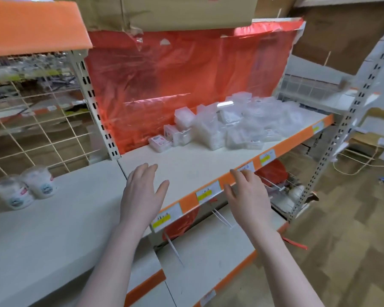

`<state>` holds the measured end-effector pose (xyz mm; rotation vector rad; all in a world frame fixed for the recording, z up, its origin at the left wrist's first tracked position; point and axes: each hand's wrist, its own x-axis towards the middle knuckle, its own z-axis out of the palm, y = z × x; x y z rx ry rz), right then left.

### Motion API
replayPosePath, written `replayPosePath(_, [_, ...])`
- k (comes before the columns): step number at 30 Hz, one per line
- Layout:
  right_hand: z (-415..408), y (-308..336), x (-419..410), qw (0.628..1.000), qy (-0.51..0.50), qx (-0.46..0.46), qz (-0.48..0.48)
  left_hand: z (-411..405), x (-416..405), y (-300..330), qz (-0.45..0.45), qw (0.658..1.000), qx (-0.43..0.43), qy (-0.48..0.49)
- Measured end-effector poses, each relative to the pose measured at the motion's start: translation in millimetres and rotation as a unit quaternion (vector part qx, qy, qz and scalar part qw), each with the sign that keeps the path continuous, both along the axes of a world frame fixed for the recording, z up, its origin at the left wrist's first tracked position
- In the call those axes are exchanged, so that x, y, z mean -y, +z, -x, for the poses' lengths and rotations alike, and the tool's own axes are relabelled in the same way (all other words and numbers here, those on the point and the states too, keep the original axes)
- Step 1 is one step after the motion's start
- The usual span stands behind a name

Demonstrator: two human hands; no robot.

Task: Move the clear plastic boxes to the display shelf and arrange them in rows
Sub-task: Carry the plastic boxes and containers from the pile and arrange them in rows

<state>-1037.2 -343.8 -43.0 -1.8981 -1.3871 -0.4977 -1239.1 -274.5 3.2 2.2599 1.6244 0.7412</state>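
Note:
A loose heap of clear plastic boxes [242, 122] lies on the white display shelf [197, 165], toward its back and right. One small box with a red label [160, 142] sits apart at the heap's left edge. My left hand [142, 193] hovers open over the bare front part of the shelf, fingers spread. My right hand [246, 196] is open too, fingers curled slightly over the shelf's orange front rail [282, 147]. Neither hand holds anything, and both are well short of the heap.
Red plastic sheeting [175, 85] backs the shelf. Two white lidded tubs [24, 189] stand on the neighbouring shelf at left, in front of a wire grid. A lower shelf [204, 251] juts out beneath my arms. Cardboard cartons sit overhead. A slotted upright [333, 149] stands at right.

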Motion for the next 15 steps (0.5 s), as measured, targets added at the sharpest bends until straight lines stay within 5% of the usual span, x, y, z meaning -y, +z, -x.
replayPosePath(15, [-84, 13, -176, 0.997, 0.071, -0.021, -0.004, -60, -149, 7, -0.021, 0.995, -0.011, 0.101])
